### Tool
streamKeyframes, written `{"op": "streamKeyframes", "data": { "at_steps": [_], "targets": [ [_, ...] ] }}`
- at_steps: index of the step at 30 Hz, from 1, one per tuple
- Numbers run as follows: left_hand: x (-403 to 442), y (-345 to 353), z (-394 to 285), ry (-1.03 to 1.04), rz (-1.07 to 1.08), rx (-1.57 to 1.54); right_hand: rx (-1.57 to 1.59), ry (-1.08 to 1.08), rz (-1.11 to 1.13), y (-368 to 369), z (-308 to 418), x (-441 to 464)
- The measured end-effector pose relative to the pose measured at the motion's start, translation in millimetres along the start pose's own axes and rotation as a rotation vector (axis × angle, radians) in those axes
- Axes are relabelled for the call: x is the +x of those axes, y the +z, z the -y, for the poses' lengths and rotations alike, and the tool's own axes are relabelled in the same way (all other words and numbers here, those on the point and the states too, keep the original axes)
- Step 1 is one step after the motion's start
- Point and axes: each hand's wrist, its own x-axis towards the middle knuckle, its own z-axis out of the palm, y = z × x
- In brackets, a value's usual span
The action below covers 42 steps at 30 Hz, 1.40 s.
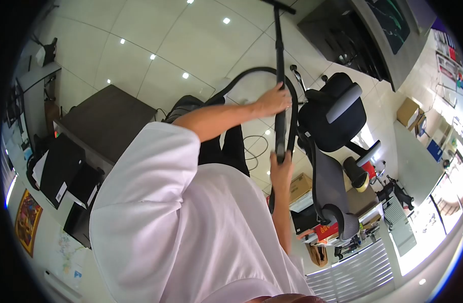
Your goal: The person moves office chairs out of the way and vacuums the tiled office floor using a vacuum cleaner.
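A long black vacuum cleaner wand (279, 60) runs up the middle of the head view, with its floor nozzle (278, 5) on the tiles at the top edge. My left hand (273, 101) is closed around the tube partway down. Lower and nearer my body, my right hand (281, 170) grips the wand's handle end. A black hose (251, 71) arches behind the wand and drops down its right side. Its left end runs towards a dark rounded object (188, 105), partly hidden by my left forearm. My white shirt fills the lower middle.
A black office chair (332, 113) stands close on the right. Left is a dark brown cabinet (107, 121); a dark desk (342, 35) stands at upper right. A thin cable (257, 151) lies looped on the floor by my legs. A cardboard box (301, 188) sits behind my right hand.
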Motion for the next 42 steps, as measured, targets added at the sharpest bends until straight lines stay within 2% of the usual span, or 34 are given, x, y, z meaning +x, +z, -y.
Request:
{"op": "streamKeyframes", "data": {
  "at_steps": [1,2,3,4,6,7,9,10,12,15,16,18,21,23,27,31,33,35,36,38,42],
  "targets": [
    [-24,0,-26,0.021,-0.040,0.021,-0.047,-0.074,-0.033,2,-27,-29],
    [-46,-12,-54,0.055,-0.039,-0.034,-0.168,0.053,0.013,-7,-25,-62],
    [-70,-8,-77,0.095,-0.055,-0.118,-0.269,0.018,0.017,-6,-60,-95],
    [-88,-17,-101,0.115,0.040,-0.269,-0.151,0.118,0.047,-19,-57,-127],
    [-112,-40,-141,0.217,0.220,-0.255,-0.107,0.316,0.102,-47,-44,-169],
    [-116,-41,-148,0.223,0.223,-0.266,-0.094,0.387,0.119,-59,-37,-185],
    [-121,-43,-155,0.252,0.336,-0.352,-0.331,0.316,0.167,-73,-34,-195],
    [-114,-41,-154,0.236,0.365,-0.287,-0.299,0.275,0.130,-72,-41,-189],
    [-111,-12,-136,0.172,0.113,-0.151,-0.419,0.156,0.138,-63,-56,-161],
    [-98,6,-70,0.002,0.061,-0.069,-0.404,-0.023,0.095,-24,-54,-92],
    [-100,7,-44,-0.006,-0.095,-0.045,-0.392,-0.087,0.066,-9,-47,-70],
    [-102,-16,-31,-0.212,0.022,-0.099,-0.354,-0.208,0.076,16,-51,-41],
    [-118,-2,-47,-0.221,0.127,0.011,-0.326,-0.290,0.074,30,-81,-51],
    [-135,20,-81,-0.228,0.075,-0.051,-0.369,-0.273,0.091,31,-115,-70],
    [-160,77,-182,-0.204,0.120,0.000,-0.503,-0.251,0.118,12,-209,-128],
    [-181,137,-298,-0.076,0.210,0.061,-0.519,-0.094,0.199,-34,-286,-212],
    [-196,163,-354,0.032,0.154,-0.102,-0.452,-0.057,0.177,-59,-319,-261],
    [-199,158,-411,0.120,0.293,-0.178,-0.465,-0.072,0.147,-86,-352,-307],
    [-197,153,-430,0.130,0.297,-0.183,-0.476,0.017,0.190,-101,-346,-324],
    [-192,147,-459,0.199,0.433,-0.452,-0.527,0.143,0.210,-122,-344,-348],
    [-189,154,-456,0.179,0.447,-0.411,-0.567,0.018,0.136,-116,-361,-343]
  ]
}}
